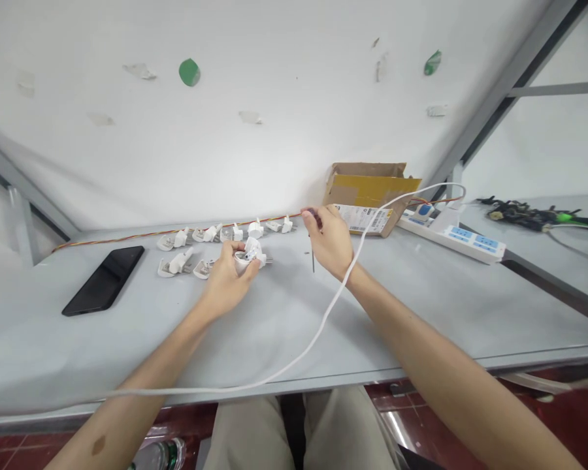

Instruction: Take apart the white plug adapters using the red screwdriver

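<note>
**Plug in one hand, screwdriver in the other**

I am holding a white plug (249, 254) in my left hand (227, 282), my fingers curled around it from below and the thumb lying over its top, so the hand is closing on it just above the table (255, 326). My right hand (331, 240) is gripping a screwdriver (313, 243): the dark handle is showing at my fingertips and the thin shaft is pointing down, its tip at or just above the tabletop, near the plug but apart from it.

Behind my left hand I am seeing loose white plug parts (225, 234) lying in two rough rows; I am counting about a dozen, though some overlap and I cannot be exact. One black phone (104, 279) is lying flat to the left. One cardboard box (367, 192) and one white power strip (453, 238) are sitting to the right. One white cable (323, 320) is running from the strip over my right wrist.
</note>
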A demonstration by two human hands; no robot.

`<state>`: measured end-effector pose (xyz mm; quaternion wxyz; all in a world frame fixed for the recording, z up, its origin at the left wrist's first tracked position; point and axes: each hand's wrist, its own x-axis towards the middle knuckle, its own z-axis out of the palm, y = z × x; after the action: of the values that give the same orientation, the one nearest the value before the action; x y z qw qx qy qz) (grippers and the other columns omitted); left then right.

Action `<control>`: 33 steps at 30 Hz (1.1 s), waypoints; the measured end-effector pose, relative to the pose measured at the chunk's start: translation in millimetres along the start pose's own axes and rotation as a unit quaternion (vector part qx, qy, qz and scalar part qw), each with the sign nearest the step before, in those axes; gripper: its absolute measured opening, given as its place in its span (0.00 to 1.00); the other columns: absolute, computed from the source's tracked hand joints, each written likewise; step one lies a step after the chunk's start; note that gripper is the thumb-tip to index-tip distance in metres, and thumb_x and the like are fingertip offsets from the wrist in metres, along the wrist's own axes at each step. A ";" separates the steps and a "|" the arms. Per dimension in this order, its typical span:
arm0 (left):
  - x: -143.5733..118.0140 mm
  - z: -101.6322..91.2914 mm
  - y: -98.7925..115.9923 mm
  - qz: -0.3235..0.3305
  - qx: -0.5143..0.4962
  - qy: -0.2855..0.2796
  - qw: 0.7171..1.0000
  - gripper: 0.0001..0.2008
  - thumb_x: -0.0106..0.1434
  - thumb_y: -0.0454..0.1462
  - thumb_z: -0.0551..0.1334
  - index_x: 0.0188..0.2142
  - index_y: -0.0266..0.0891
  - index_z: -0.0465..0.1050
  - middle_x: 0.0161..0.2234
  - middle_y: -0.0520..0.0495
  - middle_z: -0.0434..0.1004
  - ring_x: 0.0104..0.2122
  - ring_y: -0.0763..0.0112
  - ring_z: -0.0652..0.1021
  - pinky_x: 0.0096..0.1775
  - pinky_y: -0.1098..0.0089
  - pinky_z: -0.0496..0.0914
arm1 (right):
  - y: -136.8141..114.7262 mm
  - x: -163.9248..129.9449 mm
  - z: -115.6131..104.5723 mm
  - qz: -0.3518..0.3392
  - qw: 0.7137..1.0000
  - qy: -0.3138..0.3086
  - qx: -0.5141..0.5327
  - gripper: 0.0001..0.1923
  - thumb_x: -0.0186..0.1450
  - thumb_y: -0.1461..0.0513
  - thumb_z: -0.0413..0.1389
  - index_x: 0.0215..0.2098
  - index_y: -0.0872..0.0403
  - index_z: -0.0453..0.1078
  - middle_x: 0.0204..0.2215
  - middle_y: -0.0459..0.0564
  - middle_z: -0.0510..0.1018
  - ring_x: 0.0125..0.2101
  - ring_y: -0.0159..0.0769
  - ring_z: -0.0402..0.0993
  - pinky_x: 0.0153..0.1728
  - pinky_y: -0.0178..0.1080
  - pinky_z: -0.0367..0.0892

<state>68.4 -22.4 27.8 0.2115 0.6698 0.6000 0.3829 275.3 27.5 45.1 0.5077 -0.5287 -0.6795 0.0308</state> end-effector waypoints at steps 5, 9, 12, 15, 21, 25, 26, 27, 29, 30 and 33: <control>0.9 0.8 -2.6 -0.014 -0.032 0.000 0.999 0.20 0.58 0.46 0.58 0.46 0.42 0.56 0.41 0.47 0.70 0.34 0.68 0.72 0.37 0.67 0.63 | 13.8 2.4 1.7 0.028 0.999 -0.005 0.025 0.11 0.65 0.57 0.52 0.38 0.55 0.73 0.33 0.49 0.73 0.28 0.33 0.70 0.38 0.41 0.66; 0.8 -2.3 3.0 -0.045 -0.037 0.009 0.998 0.20 0.57 0.47 0.60 0.44 0.41 0.57 0.38 0.49 0.69 0.31 0.69 0.70 0.34 0.68 0.62 | 19.1 3.2 4.0 0.045 0.998 0.019 0.043 0.12 0.65 0.56 0.52 0.37 0.55 0.72 0.33 0.48 0.74 0.26 0.30 0.70 0.36 0.39 0.66; 0.7 -4.4 7.0 -0.062 -0.056 0.024 0.996 0.19 0.56 0.47 0.61 0.42 0.42 0.59 0.33 0.51 0.68 0.29 0.70 0.69 0.33 0.69 0.61 | 20.7 4.0 4.0 0.034 0.998 0.043 0.043 0.11 0.65 0.57 0.52 0.37 0.55 0.71 0.33 0.48 0.73 0.25 0.30 0.70 0.36 0.38 0.66; 0.9 -5.2 7.9 -0.070 -0.075 0.038 0.994 0.17 0.56 0.45 0.61 0.40 0.42 0.60 0.30 0.53 0.67 0.27 0.72 0.67 0.32 0.69 0.61 | 20.2 4.0 3.1 0.017 0.998 0.055 0.041 0.10 0.65 0.58 0.52 0.37 0.55 0.71 0.34 0.48 0.72 0.25 0.29 0.70 0.35 0.38 0.66; 1.0 -3.1 2.8 -0.079 -0.146 0.019 0.986 0.19 0.56 0.46 0.62 0.40 0.43 0.57 0.28 0.54 0.66 0.23 0.75 0.68 0.29 0.71 0.61 | 18.0 3.8 1.9 0.002 0.997 0.067 0.023 0.08 0.65 0.58 0.53 0.36 0.55 0.70 0.34 0.49 0.71 0.26 0.30 0.69 0.36 0.40 0.66; -0.6 -1.2 0.5 -0.093 -0.189 -0.034 0.977 0.21 0.57 0.48 0.61 0.41 0.43 0.53 0.23 0.58 0.64 0.20 0.76 0.66 0.26 0.72 0.60 | 19.0 4.3 2.3 0.000 0.997 0.070 0.018 0.08 0.65 0.59 0.53 0.37 0.55 0.71 0.34 0.49 0.71 0.25 0.30 0.69 0.35 0.39 0.66; -1.0 -1.0 0.2 -0.095 -0.203 -0.045 0.973 0.21 0.57 0.48 0.61 0.41 0.44 0.53 0.23 0.58 0.64 0.20 0.76 0.67 0.27 0.72 0.61 | 19.5 4.3 2.5 -0.001 0.997 0.070 0.016 0.08 0.65 0.59 0.53 0.37 0.55 0.71 0.33 0.49 0.71 0.25 0.30 0.69 0.35 0.39 0.66; -1.4 -1.0 0.0 -0.097 -0.221 -0.055 0.969 0.21 0.57 0.48 0.61 0.41 0.44 0.53 0.23 0.58 0.64 0.21 0.77 0.67 0.28 0.72 0.62 | 19.9 4.3 2.7 -0.002 0.997 0.070 0.014 0.08 0.65 0.59 0.53 0.36 0.55 0.71 0.33 0.49 0.71 0.25 0.30 0.69 0.35 0.39 0.66; -1.9 -1.5 0.2 -0.102 -0.272 -0.078 0.954 0.20 0.58 0.47 0.62 0.41 0.44 0.53 0.25 0.58 0.65 0.22 0.78 0.68 0.29 0.72 0.63 | 20.5 4.2 2.9 -0.003 0.997 0.070 0.009 0.07 0.65 0.59 0.53 0.36 0.55 0.70 0.33 0.49 0.71 0.25 0.30 0.68 0.35 0.40 0.67; -2.0 -2.0 0.7 -0.105 -0.308 -0.090 0.941 0.20 0.57 0.46 0.63 0.40 0.45 0.53 0.26 0.58 0.66 0.23 0.79 0.68 0.30 0.72 0.63 | 20.4 4.1 2.9 -0.004 0.997 0.071 0.008 0.07 0.65 0.59 0.53 0.36 0.54 0.70 0.33 0.49 0.71 0.25 0.30 0.68 0.36 0.40 0.67; -1.7 -4.3 2.8 -0.114 -0.425 -0.120 0.890 0.19 0.56 0.41 0.66 0.37 0.43 0.54 0.29 0.56 0.67 0.24 0.80 0.69 0.27 0.75 0.61 | 18.1 3.8 1.7 -0.007 0.997 0.075 0.015 0.08 0.65 0.59 0.53 0.36 0.54 0.70 0.34 0.49 0.71 0.25 0.30 0.68 0.35 0.40 0.67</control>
<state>66.9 -25.4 32.1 0.5886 0.4836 0.4219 0.4916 286.7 39.1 36.3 0.5657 -0.5167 -0.6426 -0.0028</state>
